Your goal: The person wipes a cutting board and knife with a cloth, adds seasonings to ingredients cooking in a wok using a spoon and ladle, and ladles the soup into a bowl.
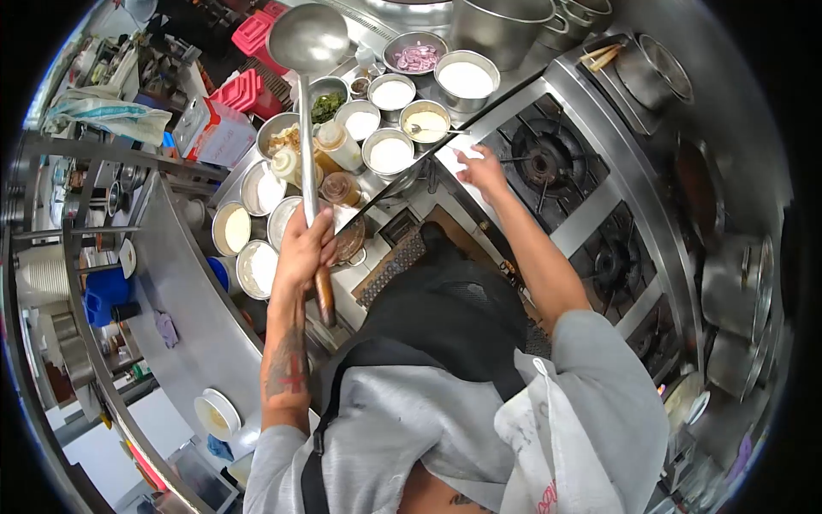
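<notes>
My left hand (310,248) is wrapped round the long handle of a steel ladle (308,38), whose wide round bowl is raised at the top. At the stove's left edge, my right hand (482,171) has its fingers bent over a white cloth or paper (451,159); whether it grips this is unclear. Near that hand, a steel bowl of pale yellow contents (425,122) has a spoon in it. Several bowls of white powder or grains, squeeze bottles (339,146) and a bowl of sliced red onion (416,56) stand between and beyond my hands.
A gas stove with black burners (542,161) lies to the right, with a pot (653,70) at its far end. Large steel pots (501,30) stand at the top. A steel counter (184,291) runs along the left, holding white bowls (217,415).
</notes>
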The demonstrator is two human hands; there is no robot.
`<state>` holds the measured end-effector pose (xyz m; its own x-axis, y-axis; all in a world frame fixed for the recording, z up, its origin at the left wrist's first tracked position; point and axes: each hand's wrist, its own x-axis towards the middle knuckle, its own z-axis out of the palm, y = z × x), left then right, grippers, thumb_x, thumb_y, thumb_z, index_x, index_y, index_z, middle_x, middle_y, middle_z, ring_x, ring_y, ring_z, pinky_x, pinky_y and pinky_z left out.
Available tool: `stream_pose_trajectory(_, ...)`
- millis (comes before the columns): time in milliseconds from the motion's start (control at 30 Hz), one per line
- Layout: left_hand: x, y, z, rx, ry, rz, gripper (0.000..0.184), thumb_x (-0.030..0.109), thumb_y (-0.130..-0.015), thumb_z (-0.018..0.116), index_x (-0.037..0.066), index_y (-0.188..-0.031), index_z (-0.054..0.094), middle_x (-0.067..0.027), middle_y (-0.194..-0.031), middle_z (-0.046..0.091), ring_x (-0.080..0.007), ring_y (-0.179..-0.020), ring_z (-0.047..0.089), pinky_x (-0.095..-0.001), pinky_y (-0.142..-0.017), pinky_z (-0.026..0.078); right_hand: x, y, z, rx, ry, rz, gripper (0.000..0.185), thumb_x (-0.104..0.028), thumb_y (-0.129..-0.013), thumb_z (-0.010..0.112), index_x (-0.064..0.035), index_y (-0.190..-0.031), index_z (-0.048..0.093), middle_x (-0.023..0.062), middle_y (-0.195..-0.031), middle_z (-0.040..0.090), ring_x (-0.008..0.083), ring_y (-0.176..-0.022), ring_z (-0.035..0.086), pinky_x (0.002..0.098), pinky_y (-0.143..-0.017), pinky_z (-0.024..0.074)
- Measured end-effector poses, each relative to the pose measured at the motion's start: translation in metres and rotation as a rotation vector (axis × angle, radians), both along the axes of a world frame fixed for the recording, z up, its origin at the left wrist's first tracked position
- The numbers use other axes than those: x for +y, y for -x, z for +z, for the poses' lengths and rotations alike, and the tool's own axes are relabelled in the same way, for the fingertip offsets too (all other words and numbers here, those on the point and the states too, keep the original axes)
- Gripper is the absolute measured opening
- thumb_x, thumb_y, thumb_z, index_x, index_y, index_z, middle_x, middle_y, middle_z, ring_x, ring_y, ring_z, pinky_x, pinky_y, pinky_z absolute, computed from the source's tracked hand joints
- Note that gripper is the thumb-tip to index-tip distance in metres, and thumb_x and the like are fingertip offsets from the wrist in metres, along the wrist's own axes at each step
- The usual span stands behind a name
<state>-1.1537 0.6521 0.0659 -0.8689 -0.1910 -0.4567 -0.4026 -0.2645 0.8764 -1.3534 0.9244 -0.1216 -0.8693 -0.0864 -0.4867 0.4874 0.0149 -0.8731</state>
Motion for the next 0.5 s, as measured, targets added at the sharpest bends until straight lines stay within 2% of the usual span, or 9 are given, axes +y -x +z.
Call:
stream_pose_trajectory(67,0.005,0.001,0.004,-0.039,-0.022,-0.027,0.010,0.015,-0.102,0.052,0.010,-0.099,0.045,0.0041,-0.060,0.037,-0.0052,-0.037,0.032,-0.0230,-0.035,0.030,-0.013,0.049,-0.031,-0.032,0.277,-0.173,0.050,-0.021,-0.095,0.069,0.0063,-0.132,0.051,0.0121,-0.090,0.067,0.0149,-0.059,0.063,0.0279,-0.055,0.0538)
stream_pose_trajectory(133,0.011,0.005,0.008,-0.073,-0.090,-0.017,0.010,0.015,-0.102,0.052,0.009,-0.099,0.045,0.0043,-0.059,0.036,-0.0050,-0.036,0.031,-0.0226,-0.035,0.030,-0.039,0.079,-0.036,0.090,0.215,-0.049,0.039,-0.021,-0.095,0.068,0.0046,-0.123,0.061,0.0108,-0.089,0.068,0.0139,-0.062,0.064,0.0268,-0.057,0.0538)
stream_pose_trajectory(200,0.017,0.007,0.011,-0.120,-0.171,-0.009,0.009,0.015,-0.102,0.051,0.009,-0.099,0.045,0.0046,-0.059,0.036,-0.0048,-0.035,0.031,-0.0223,-0.034,0.029,-0.045,0.093,-0.006,0.385,-0.266,0.325,0.032,-0.024,-0.096,0.061,0.0014,-0.113,0.069,0.0155,-0.093,0.074,0.0164,-0.076,0.072,0.0320,-0.067,0.0557)
stream_pose_trajectory(267,0.019,0.013,0.015,-0.138,-0.241,0.025,0.006,0.011,-0.102,0.050,0.008,-0.099,0.046,0.0036,-0.058,0.037,-0.0057,-0.036,0.031,-0.0223,-0.035,0.029,-0.036,0.105,0.001,1.108,-0.718,0.531,0.033,-0.026,-0.099,0.058,0.0018,-0.113,0.068,0.0101,-0.094,0.075,0.0114,-0.075,0.068,0.0286,-0.067,0.0532)
stream_pose_trajectory(300,0.019,0.014,0.016,-0.139,-0.232,0.019,0.006,0.011,-0.102,0.050,0.007,-0.100,0.046,0.0035,-0.058,0.037,-0.0058,-0.035,0.031,-0.0222,-0.035,0.029,-0.027,0.111,0.009,1.104,-0.715,0.540,0.033,-0.026,-0.099,0.058,0.0018,-0.113,0.068,0.0101,-0.094,0.075,0.0114,-0.075,0.068,0.0286,-0.067,0.0532)
stream_pose_trajectory(367,0.016,0.014,0.015,-0.155,-0.227,0.031,0.006,0.011,-0.102,0.050,0.007,-0.100,0.046,0.0034,-0.058,0.037,-0.0058,-0.035,0.031,-0.0222,-0.035,0.029,0.001,0.114,0.029,0.792,-0.427,0.511,0.031,-0.024,-0.099,0.056,-0.0009,-0.115,0.069,0.0099,-0.097,0.075,0.0130,-0.078,0.069,0.0290,-0.071,0.0534)
stream_pose_trajectory(400,0.013,0.014,0.015,-0.168,-0.216,0.038,0.006,0.011,-0.102,0.050,0.007,-0.100,0.046,0.0033,-0.058,0.037,-0.0059,-0.035,0.031,-0.0222,-0.035,0.029,0.012,0.113,0.038,0.534,-0.090,0.388,0.030,-0.023,-0.097,0.057,-0.0015,-0.113,0.070,0.0127,-0.093,0.075,0.0178,-0.078,0.073,0.0322,-0.072,0.0556)
stream_pose_trajectory(467,0.010,0.015,0.016,-0.172,-0.226,0.048,0.007,0.012,-0.102,0.050,0.007,-0.099,0.046,0.0031,-0.058,0.038,-0.0060,-0.035,0.031,-0.0224,-0.035,0.029,0.034,0.113,0.023,0.567,-0.408,0.332,0.030,-0.023,-0.098,0.055,-0.0009,-0.110,0.070,0.0098,-0.092,0.076,0.0162,-0.072,0.072,0.0317,-0.070,0.0554)
stream_pose_trajectory(500,0.007,0.016,0.016,-0.166,-0.219,0.020,0.008,0.012,-0.102,0.050,0.007,-0.099,0.046,0.0031,-0.058,0.038,-0.0062,-0.035,0.031,-0.0226,-0.034,0.029,0.029,0.114,0.024,0.572,-0.411,0.334,0.030,-0.023,-0.098,0.055,-0.0009,-0.110,0.070,0.0098,-0.092,0.076,0.0162,-0.072,0.072,0.0317,-0.070,0.0554)
